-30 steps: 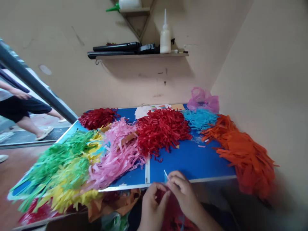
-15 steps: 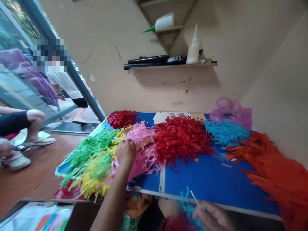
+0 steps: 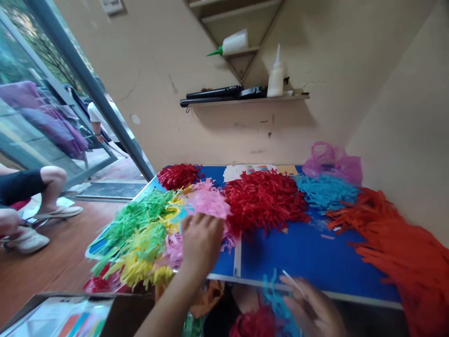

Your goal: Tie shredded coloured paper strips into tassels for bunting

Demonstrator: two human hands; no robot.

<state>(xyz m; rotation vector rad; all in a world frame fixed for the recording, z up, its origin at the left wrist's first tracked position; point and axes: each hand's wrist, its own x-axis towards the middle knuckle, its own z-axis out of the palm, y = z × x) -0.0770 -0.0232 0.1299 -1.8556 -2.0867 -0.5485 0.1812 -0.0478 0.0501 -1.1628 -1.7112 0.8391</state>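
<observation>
My left hand (image 3: 202, 238) reaches over the heap of pink fringed paper (image 3: 210, 202), fingers curled down onto it; that pink paper is blurred and looks gripped. A light blue strip (image 3: 180, 214) shows by its fingertips. Beside it lie yellow fringed paper (image 3: 154, 238) and green fringed paper (image 3: 143, 210). At the table's front edge my right hand (image 3: 315, 304) pinches a thin white stick (image 3: 293, 282). Blue fringe (image 3: 277, 299) hangs beside that hand, and red fringe (image 3: 256, 323) is below, partly cut off by the frame.
The blue table (image 3: 280, 257) also carries red fringed paper (image 3: 264, 201), blue fringed paper (image 3: 326, 189), orange fringed paper (image 3: 403, 248) and a pink plastic bag (image 3: 333, 161). A wall shelf (image 3: 245, 100) holds a glue bottle (image 3: 276, 79). A cardboard box (image 3: 129, 311) stands front left. People are at left.
My left hand has moved right and slightly nearer, from the yellow edge onto the pink paper, which has shifted. My right hand has turned slightly, still holding the stick. The person outside moved farther off.
</observation>
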